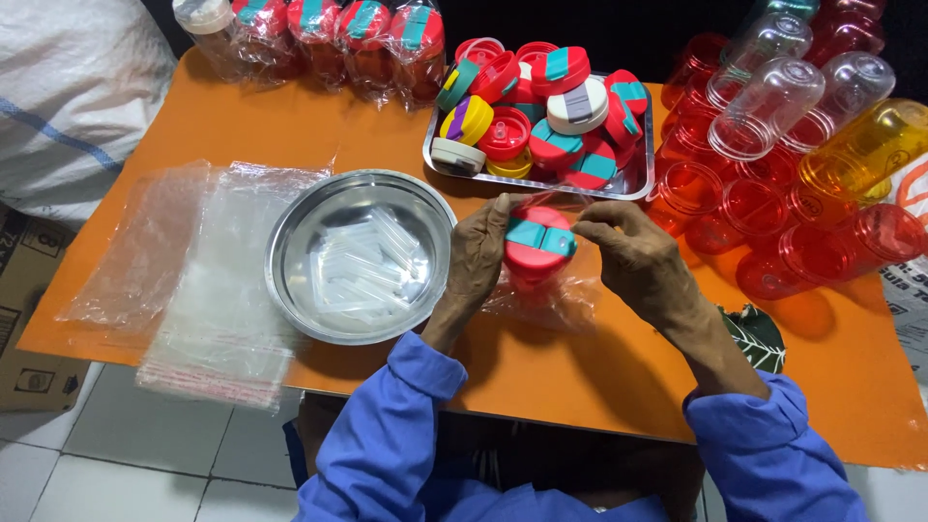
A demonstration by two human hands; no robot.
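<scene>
Plastic bags (193, 280) are lying flat at the left of the frame, beside a steel bowl (360, 253) holding clear straws. At centre, my left hand (478, 253) is gripping a red cup with a teal-strapped lid (537, 244) inside a clear bag, while my right hand (633, 253) is pinching the bag's top edge. Red cups (773, 222) are crowding the right.

Steel bowl (290, 232) shiny; plastic bags (208, 300) clear, crinkly; bottle lid (538, 242) glossy plastic; table cover (580, 358) matt orange.
</scene>
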